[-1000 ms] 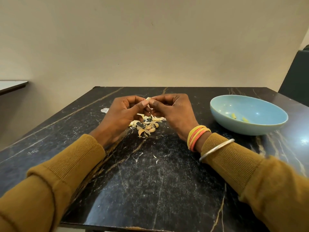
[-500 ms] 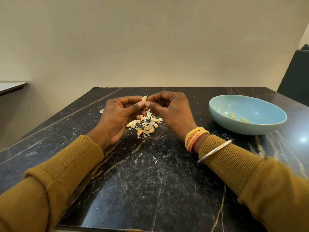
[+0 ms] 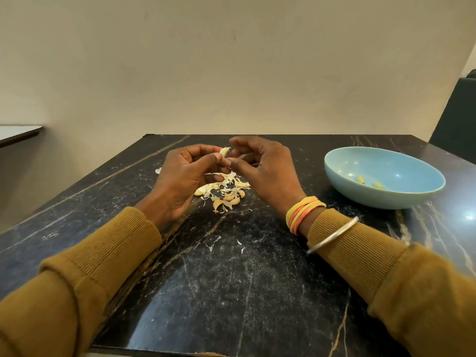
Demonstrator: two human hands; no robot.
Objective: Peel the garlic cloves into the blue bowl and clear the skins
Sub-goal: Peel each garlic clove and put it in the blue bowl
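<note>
My left hand [image 3: 184, 176] pinches a pale garlic clove [image 3: 224, 151] between thumb and fingers, held above the table. My right hand [image 3: 265, 171] is just right of it, fingers curled; its fingertips are close to the clove's tip, and I cannot tell whether they touch it. Below both hands lies a heap of garlic cloves and papery skins [image 3: 224, 193] on the black marble table [image 3: 231, 279]. The blue bowl [image 3: 386, 199] stands to the right with two peeled cloves [image 3: 361, 179] inside.
Small white skin flakes [image 3: 239, 243] are scattered on the table nearer to me, and one scrap [image 3: 157, 170] lies left of my left hand. A dark chair back [image 3: 456, 117] stands at the far right. A pale shelf edge [image 3: 18, 132] juts in at the left.
Both hands have risen a little above the heap with the clove. My right fingers have drawn slightly away from the clove.
</note>
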